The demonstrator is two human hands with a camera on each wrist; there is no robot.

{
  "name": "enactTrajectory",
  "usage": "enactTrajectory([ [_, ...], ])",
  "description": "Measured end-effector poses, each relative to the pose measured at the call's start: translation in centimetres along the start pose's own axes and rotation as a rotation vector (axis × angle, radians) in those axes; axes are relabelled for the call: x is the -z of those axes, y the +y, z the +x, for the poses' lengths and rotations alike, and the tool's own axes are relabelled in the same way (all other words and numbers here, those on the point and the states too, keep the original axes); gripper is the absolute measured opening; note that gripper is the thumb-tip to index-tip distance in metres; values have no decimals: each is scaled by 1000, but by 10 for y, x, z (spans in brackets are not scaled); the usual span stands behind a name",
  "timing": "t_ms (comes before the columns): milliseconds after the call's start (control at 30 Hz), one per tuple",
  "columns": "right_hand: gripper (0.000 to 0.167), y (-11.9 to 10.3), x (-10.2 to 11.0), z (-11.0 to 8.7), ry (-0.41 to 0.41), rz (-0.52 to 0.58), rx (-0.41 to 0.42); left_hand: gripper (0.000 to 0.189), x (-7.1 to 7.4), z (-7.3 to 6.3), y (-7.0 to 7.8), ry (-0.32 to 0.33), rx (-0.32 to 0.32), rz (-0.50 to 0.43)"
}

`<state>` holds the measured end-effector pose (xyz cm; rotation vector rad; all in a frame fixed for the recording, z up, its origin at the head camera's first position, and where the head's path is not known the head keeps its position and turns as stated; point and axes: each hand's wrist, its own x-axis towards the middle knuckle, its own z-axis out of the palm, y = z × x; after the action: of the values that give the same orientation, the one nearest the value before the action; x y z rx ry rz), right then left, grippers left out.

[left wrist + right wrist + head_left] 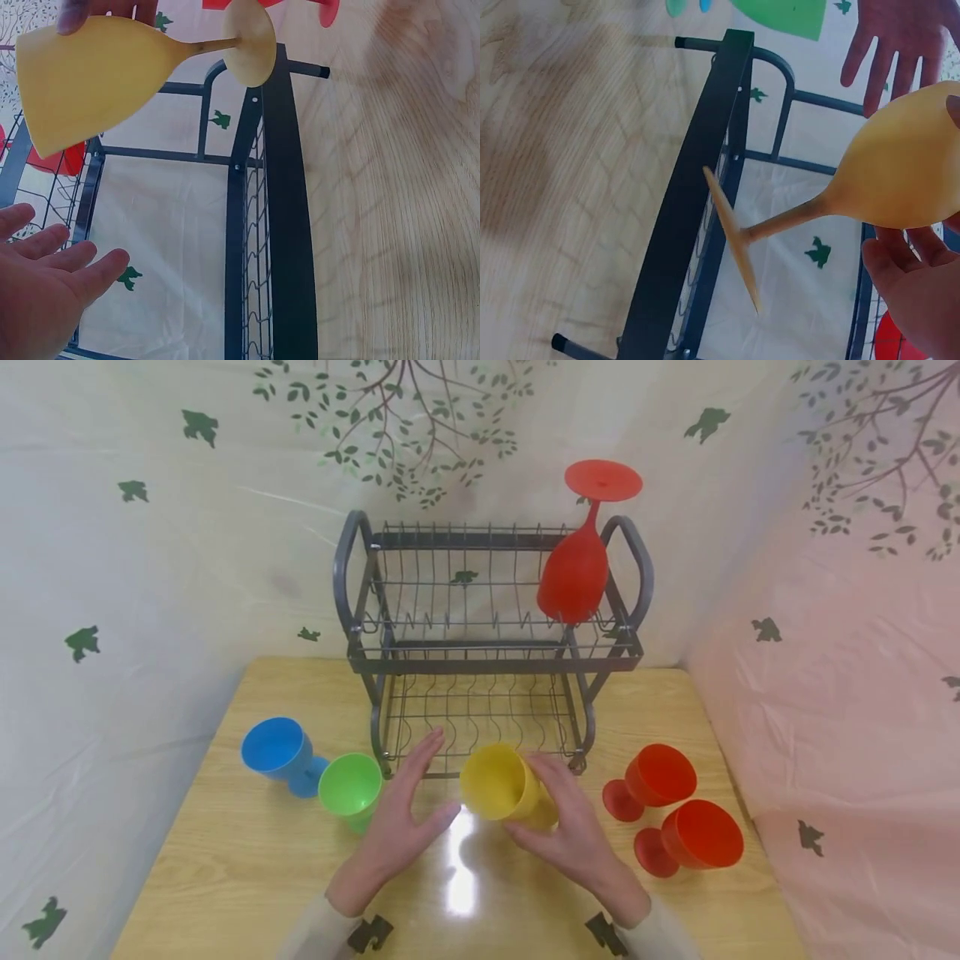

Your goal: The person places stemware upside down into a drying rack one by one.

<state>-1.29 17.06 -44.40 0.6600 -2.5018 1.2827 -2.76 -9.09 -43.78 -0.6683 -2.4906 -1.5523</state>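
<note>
My right hand grips the bowl of a yellow plastic goblet in front of the dish rack. In the right wrist view the goblet's stem and round foot stick out free of the fingers. My left hand has its fingers spread and holds nothing; it is just left of the yellow goblet, apart from it. Beside that hand stands a green goblet, partly hidden by it. The left wrist view shows the yellow goblet side-on, above my left fingers.
A dark two-tier wire dish rack stands at the table's back. An upside-down red goblet sits on its upper tier, at the right. A blue goblet is at left, two red goblets at right, on the wooden table.
</note>
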Motion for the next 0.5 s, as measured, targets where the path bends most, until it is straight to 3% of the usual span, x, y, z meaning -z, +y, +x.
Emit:
enactTrajectory([
  [233, 86, -6, -6, 7, -43, -71, 79, 82, 1, -1, 0, -4, 33, -59],
  [500, 89, -11, -9, 15, -67, -156, 146, 88, 1, -3, 0, -19, 44, -59],
])
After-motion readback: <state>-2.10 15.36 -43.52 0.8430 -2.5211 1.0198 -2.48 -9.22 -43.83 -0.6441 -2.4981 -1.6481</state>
